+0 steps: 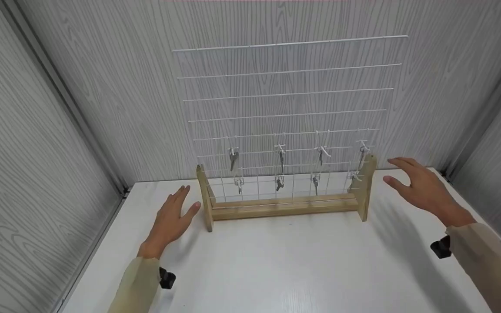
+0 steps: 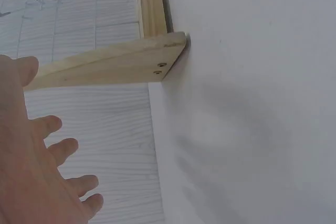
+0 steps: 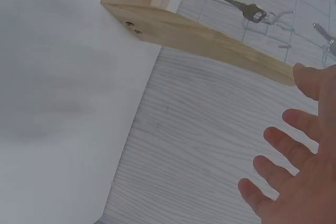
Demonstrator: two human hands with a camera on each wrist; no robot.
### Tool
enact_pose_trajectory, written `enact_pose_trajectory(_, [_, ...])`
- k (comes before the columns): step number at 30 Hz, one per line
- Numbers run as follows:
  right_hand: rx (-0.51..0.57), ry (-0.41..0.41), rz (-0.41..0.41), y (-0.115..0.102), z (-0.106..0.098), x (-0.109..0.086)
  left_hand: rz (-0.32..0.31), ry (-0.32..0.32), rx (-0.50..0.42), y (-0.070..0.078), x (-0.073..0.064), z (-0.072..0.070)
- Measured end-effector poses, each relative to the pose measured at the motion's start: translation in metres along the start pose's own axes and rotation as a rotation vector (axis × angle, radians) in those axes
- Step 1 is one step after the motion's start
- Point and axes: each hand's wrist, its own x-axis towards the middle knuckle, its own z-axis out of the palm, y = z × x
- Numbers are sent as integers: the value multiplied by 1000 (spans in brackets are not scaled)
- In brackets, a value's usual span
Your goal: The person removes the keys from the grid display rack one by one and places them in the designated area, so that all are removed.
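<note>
A white wire grid rack stands upright in a wooden base with a wooden end piece at each side. Several keys hang from hooks on its lower rows, among them a key at the upper left and a key by the right end piece. My left hand is held beside the left end piece, fingers spread, holding nothing. On the other side my right hand hovers near the right end piece, its fingers apart and holding nothing. Neither hand visibly grips the rack.
The rack stands toward the back of a white table. Behind it rises a grey wood-grain panel, with similar panels at left and right. Both forearms carry a small black wrist device.
</note>
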Motion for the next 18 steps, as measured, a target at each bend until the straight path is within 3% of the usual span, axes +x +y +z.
enact_pose_trajectory(5, [89, 53, -26, -7, 8, -2, -68, 4, -174, -3, -3, 19])
enact_pose_trajectory(10, [124, 140, -73, -16, 17, 0, -145, 57, -319, -3, -5, 37])
enact_pose_trajectory(18, [204, 222, -118, -26, 29, 8, -156, 147, -464, -1, -7, 60])
